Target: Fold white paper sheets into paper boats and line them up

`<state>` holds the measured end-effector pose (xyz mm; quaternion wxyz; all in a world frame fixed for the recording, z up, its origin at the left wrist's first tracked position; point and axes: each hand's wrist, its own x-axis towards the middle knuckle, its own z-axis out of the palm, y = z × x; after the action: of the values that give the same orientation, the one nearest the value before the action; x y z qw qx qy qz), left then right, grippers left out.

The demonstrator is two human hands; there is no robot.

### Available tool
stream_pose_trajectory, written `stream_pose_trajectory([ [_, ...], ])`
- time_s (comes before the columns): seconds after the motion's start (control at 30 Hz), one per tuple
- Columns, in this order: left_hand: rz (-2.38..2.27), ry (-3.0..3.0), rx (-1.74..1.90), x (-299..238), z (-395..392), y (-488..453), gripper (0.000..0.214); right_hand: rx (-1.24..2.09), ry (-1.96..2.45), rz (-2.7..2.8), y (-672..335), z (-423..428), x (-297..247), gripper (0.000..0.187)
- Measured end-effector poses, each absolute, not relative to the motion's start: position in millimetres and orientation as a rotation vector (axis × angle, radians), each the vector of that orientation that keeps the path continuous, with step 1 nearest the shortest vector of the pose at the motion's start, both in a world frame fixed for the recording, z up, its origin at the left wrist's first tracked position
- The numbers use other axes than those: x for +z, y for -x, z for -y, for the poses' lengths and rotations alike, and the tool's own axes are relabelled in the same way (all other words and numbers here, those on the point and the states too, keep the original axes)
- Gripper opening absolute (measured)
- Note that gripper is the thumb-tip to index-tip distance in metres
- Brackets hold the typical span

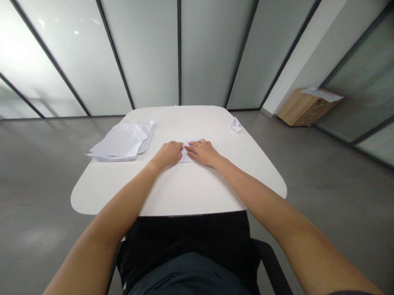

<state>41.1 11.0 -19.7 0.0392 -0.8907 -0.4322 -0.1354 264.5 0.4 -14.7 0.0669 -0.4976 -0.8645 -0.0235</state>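
A small folded piece of white paper (185,158) lies on the white table in front of me, mostly covered by my hands. My left hand (171,153) is closed at its left side, fingers curled together and pressed on the paper. From the right, my right hand (203,153) rests flat on the same paper with its fingers stretched and slightly apart. The two hands' fingertips almost meet over the middle of the sheet. How the paper is folded beneath the fingers is hidden.
A loose stack of white sheets (120,141) lies at the table's left edge. Near the right edge stands a small folded paper piece (236,125). The white table (192,189) has rounded corners. A wooden cabinet (304,108) stands on the floor at right, beyond the table.
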Motion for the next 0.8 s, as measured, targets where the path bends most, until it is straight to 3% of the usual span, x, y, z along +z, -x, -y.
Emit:
stream_pose_trajectory([
  [0.4, 1.386, 2.740, -0.427, -32, -18, -51, 0.053, -0.069, 1.498, 2.607, -264, -1, -14, 0.050],
  [0.63, 1.441, 2.623, -0.275, -14, -2, -49, 0.031, -0.113, 1.505, 2.616, -264, 2, -13, 0.049],
  [0.8, 1.473, 2.618, -0.129, 0, 13, -36, 0.032, -0.114, 1.519, 2.623, -264, 1, -12, 0.049],
])
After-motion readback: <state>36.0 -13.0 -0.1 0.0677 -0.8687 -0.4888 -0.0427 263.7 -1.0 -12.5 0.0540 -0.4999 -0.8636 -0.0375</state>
